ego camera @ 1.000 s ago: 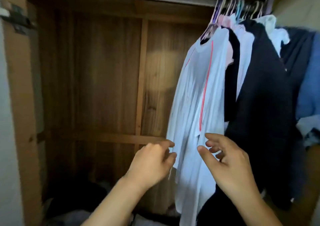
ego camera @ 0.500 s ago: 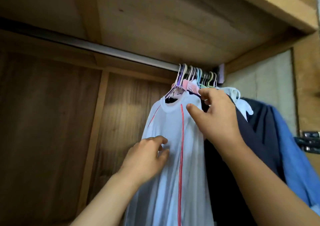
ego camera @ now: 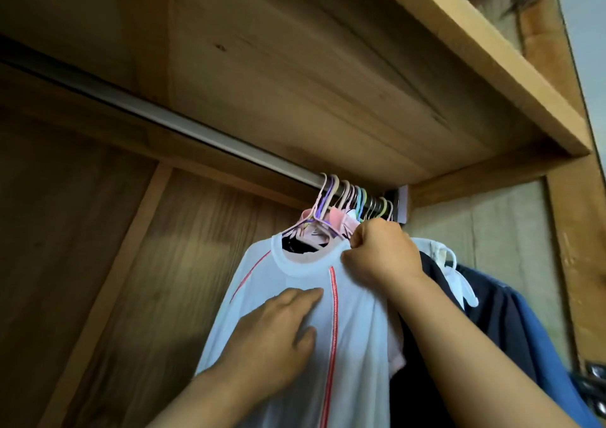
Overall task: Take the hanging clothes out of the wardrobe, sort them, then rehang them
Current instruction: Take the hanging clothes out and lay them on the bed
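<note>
A white shirt with red stripes (ego camera: 354, 313) hangs at the front of a bunch of clothes on the metal rail (ego camera: 183, 126). My right hand (ego camera: 382, 252) grips its right shoulder by the collar, fingers curled round cloth and probably the hanger beneath. My left hand (ego camera: 278, 335) lies flat on the shirt's chest, fingers straight. Several pastel hangers (ego camera: 347, 199) crowd the rail's right end. Behind hang a dark garment (ego camera: 485, 316), a white one (ego camera: 442, 257) and a blue one (ego camera: 537, 335).
The wardrobe's wooden shelf (ego camera: 360, 67) sits close above the rail. A wooden back panel (ego camera: 98, 263) fills the left, where the rail is bare. The right side wall (ego camera: 492, 231) and door frame with a hinge (ego camera: 590, 385) bound the clothes.
My right hand has closed on the shirt's shoulder at the collar. My left hand has slid up the chest and flattened. The view has tilted further up towards the rail.
</note>
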A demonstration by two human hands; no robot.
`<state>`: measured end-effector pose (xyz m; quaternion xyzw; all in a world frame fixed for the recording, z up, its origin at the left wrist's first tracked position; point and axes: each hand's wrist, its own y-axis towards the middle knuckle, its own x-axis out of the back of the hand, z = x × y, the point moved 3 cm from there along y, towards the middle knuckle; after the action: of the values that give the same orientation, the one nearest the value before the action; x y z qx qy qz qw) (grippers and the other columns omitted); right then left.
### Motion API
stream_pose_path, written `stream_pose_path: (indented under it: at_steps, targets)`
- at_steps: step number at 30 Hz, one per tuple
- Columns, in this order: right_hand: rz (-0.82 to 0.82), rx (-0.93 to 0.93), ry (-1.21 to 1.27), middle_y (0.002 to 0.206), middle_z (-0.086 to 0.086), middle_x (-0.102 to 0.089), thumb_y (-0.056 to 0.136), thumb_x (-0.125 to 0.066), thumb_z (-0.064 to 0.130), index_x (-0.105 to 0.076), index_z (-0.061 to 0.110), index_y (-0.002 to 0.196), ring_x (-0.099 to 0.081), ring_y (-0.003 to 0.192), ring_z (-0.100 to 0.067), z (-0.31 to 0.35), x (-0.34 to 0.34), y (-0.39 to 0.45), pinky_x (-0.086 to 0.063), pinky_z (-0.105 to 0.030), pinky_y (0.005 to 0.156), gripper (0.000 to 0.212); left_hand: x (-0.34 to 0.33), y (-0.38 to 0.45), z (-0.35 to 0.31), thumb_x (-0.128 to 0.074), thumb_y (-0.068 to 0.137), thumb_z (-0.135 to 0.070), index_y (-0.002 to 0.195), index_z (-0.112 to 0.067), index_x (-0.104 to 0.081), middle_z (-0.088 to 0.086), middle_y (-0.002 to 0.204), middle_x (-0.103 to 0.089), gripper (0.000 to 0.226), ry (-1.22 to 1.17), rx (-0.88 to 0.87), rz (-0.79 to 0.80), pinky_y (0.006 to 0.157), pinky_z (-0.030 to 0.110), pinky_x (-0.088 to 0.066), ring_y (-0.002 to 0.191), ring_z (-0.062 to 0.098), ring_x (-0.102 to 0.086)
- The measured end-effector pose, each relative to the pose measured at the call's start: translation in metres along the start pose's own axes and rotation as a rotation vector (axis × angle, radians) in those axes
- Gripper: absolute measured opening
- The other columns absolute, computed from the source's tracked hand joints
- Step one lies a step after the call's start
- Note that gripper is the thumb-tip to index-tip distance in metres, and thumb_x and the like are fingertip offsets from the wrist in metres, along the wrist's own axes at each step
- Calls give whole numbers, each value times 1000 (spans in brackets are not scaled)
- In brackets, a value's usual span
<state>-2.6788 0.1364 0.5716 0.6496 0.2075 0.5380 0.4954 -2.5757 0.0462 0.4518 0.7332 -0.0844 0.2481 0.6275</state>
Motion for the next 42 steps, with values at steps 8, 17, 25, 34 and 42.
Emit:
stream_pose_path:
  at_steps: [8,17,25,34,42]
  targets:
    - [-75,202,-183,64,1,-32,83,-46,14,-25,16,67,-39,72,-31,12,-2,4,-26,-32,57,26,-3,7,17,-43,93,-38,140,-36,-34,-23,142,-34,47,-11,-6,-12,103,18,-31,129,0,-35]
    - [-137,286,-122,90,-10,-61,91,-40,27,-26,18,88,-55,86,-37,14,14,-32,-29,-37,59,18,48,-4,47,-22,68,-61,126,-28,-53,-14,133,-44,74,4,47,-197,100,26,-39,123,6,-44]
    - [43,435,169,55,3,-41,77,-25,55,-25,29,76,-43,58,-23,-14,8,-122,-35,-38,58,27,94,-42,45,-45,95,-38,147,-13,-26,1,155,-24,61,91,196,-280,110,21,-15,143,16,-20]
    - [104,498,352,55,19,-41,84,-48,44,-33,32,75,-49,59,-11,-41,-10,-192,-34,-17,48,21,130,-158,14,-40,97,-32,78,-26,-50,-8,67,-53,22,359,343,-104,57,28,-41,63,10,-53]
    - [209,399,908,93,22,-56,73,-68,23,-65,17,105,-49,89,1,12,-41,-287,-35,-17,82,32,158,-315,-77,-46,94,-35,74,-24,-57,-9,56,-51,26,573,596,-216,44,25,-35,51,12,-51]
